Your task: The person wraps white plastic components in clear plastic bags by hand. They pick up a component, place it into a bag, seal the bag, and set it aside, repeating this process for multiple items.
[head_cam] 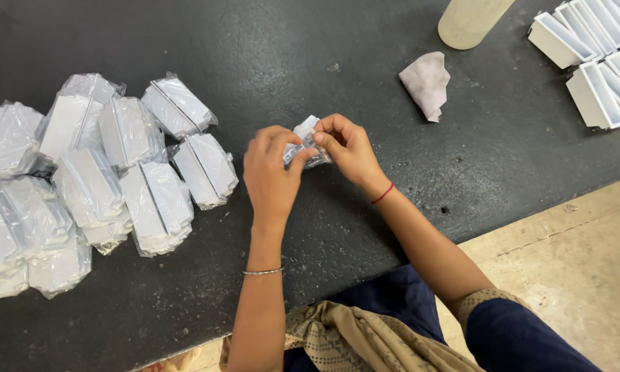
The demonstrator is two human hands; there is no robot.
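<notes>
Left hand (pixel 272 169) and right hand (pixel 348 146) both pinch small clear-plastic-wrapped white piece (pixel 304 140) between them, above black tabletop (pixel 289 55).

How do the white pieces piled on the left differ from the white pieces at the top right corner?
The pile on the left is wrapped in clear plastic; the pieces at the top right are bare. The left pile lies loosely heaped at mixed angles; the top right ones stand packed in neat rows. Both are white, blocky pieces on the dark table, and neither hand touches them.
</notes>
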